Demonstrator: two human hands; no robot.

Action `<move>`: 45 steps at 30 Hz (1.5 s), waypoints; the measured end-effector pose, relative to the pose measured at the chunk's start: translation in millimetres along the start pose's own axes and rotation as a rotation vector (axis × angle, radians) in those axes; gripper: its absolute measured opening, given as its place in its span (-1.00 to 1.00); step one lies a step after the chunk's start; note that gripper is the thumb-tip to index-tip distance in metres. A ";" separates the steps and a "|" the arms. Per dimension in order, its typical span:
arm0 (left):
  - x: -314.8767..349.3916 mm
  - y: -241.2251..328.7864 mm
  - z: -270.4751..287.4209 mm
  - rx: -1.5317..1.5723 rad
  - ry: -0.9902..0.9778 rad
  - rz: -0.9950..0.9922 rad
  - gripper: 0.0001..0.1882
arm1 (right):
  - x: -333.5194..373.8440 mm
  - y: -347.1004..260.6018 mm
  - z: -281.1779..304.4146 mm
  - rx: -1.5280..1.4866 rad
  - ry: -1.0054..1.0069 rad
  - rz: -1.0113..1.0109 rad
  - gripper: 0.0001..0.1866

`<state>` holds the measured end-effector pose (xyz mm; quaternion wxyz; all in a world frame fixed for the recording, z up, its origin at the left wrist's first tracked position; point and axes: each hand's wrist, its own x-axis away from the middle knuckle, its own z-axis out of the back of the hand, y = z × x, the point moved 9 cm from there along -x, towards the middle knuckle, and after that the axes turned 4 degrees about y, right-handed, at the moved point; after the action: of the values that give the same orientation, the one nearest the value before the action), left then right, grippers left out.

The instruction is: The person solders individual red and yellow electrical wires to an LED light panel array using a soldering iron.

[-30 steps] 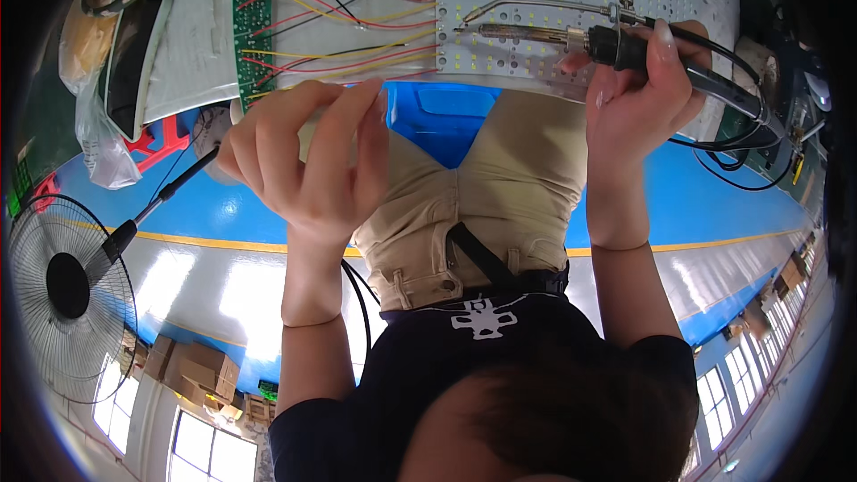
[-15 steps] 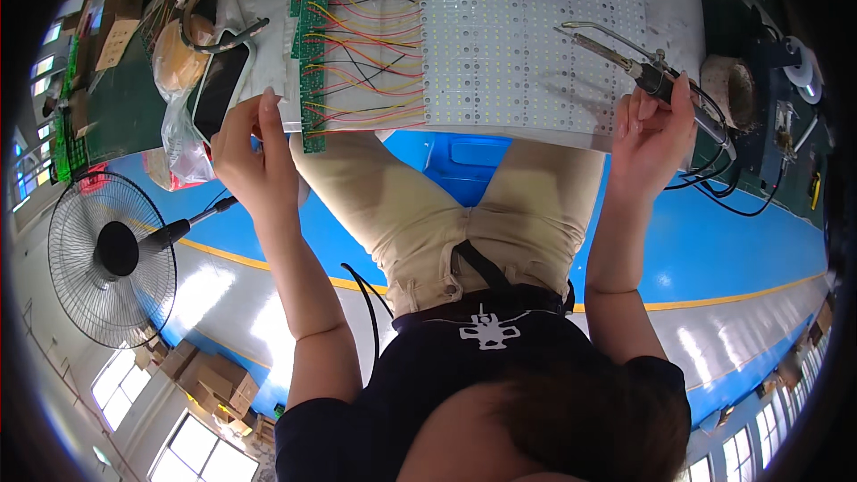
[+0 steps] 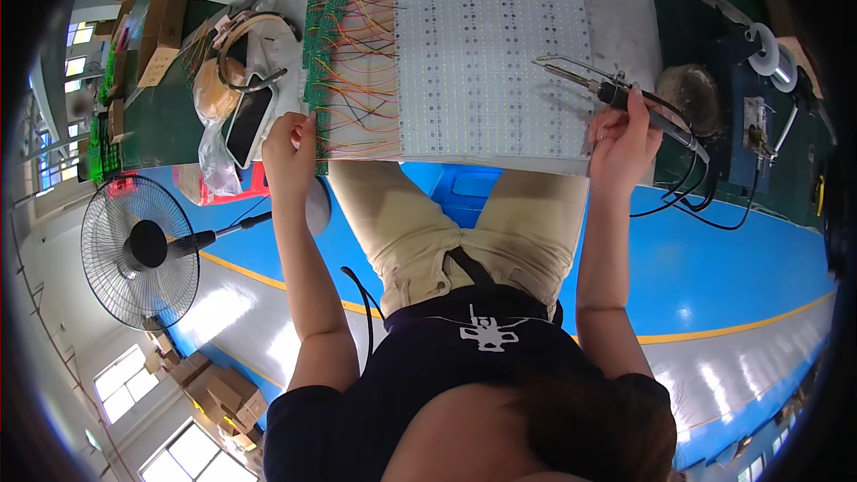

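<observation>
My right hand (image 3: 618, 145) is wrapped round the black handle of a soldering iron (image 3: 616, 94), which has a thin metal tube running beside its tip. The tip points left and hovers over a white LED panel (image 3: 486, 62) with rows of small dots. Along the panel's left side stands a column of green circuit boards (image 3: 320, 62), joined to it by red, yellow and black wires (image 3: 361, 80). My left hand (image 3: 290, 147) is closed, its fingertips pinched at the left edge of the lowest circuit board. The fingers partly hide the contact.
Left of my left hand lie a phone (image 3: 250, 125), a plastic bag (image 3: 217, 156) and a hoop-shaped cable (image 3: 241, 45). To the right stand a round, dirty pot (image 3: 687, 94) and a solder wire spool (image 3: 772, 58). A fan (image 3: 143, 245) is at the left.
My left hand has moved right, up to the circuit board's edge. The right hand still holds the soldering iron over the panel. The whole view has shifted, showing more of the table's far side.
</observation>
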<state>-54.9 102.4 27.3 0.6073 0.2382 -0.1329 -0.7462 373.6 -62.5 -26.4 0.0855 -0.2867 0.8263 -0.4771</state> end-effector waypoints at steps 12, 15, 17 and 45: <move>-15.7 42.7 20.5 0.072 0.147 -0.211 -0.83 | 7.0 12.3 -14.7 0.025 0.065 -0.017 -0.77; -18.4 46.3 10.1 -0.077 0.124 -0.238 -0.91 | 9.3 16.1 -10.7 0.071 0.073 0.004 -0.81; -20.6 42.5 4.6 -0.175 0.118 -0.287 -0.90 | 7.5 16.2 -3.5 0.046 0.081 -0.038 -0.83; -273.2 187.2 -156.9 -0.242 -0.191 -0.703 -0.14 | 1.6 6.3 3.9 -0.027 0.013 -0.019 -0.83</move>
<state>224.7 339.1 38.0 0.3231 0.1250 -0.0102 -0.9380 371.3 -63.8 -33.6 0.0716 -0.2926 0.8304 -0.4687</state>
